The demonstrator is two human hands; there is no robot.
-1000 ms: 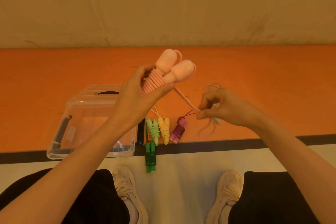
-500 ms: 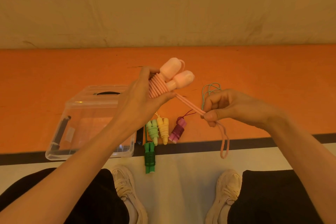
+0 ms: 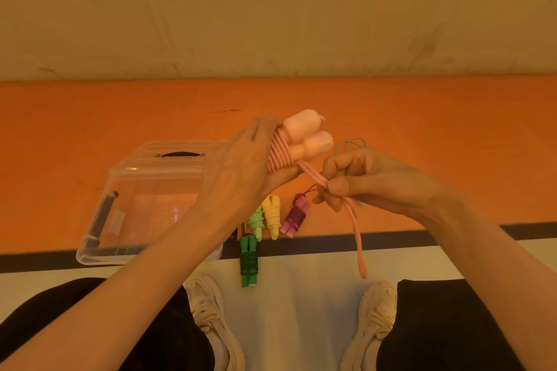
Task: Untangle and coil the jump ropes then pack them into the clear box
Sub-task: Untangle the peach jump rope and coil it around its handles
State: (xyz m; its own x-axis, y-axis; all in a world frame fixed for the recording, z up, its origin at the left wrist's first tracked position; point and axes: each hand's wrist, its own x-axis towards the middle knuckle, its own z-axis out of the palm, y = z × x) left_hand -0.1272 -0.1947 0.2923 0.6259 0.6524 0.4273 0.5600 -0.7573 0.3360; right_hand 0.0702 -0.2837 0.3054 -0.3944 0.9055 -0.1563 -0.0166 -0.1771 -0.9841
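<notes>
Near the centre of the frame the left hand point(image 3: 241, 172) grips the pink jump rope point(image 3: 301, 141) by its two handles, fingers curled round the bundle where the cord is wound in tight turns about the handle stems. The rounded handle ends stick out to the upper right of the hand. A doubled length of pink cord runs from the windings down and to the right into the right hand point(image 3: 370, 181), whose thumb and fingers pinch it; below that pinch the loose pink loop point(image 3: 360, 250) hangs towards the bottom of the frame, ending just above the right shoe point(image 3: 373, 319).

On the orange floor point(image 3: 90, 117) below the hands lie four coiled ropes: a light green rope point(image 3: 256, 221) and a yellow rope point(image 3: 271, 215) touching side by side, a magenta rope point(image 3: 295, 217) just to their right, and a dark green rope point(image 3: 248, 260) lower down, lying across the black line point(image 3: 391, 239) onto the pale floor strip. A thin teal cord point(image 3: 351, 141) shows in loops behind the right hand.

The clear box point(image 3: 135, 199) sits at centre left on the orange floor, partly hidden by the left forearm, with its lid point(image 3: 168, 155) lying beyond it towards the top of the frame. The left shoe point(image 3: 211, 316) and black trousers point(image 3: 446, 325) fill the bottom of the frame.
</notes>
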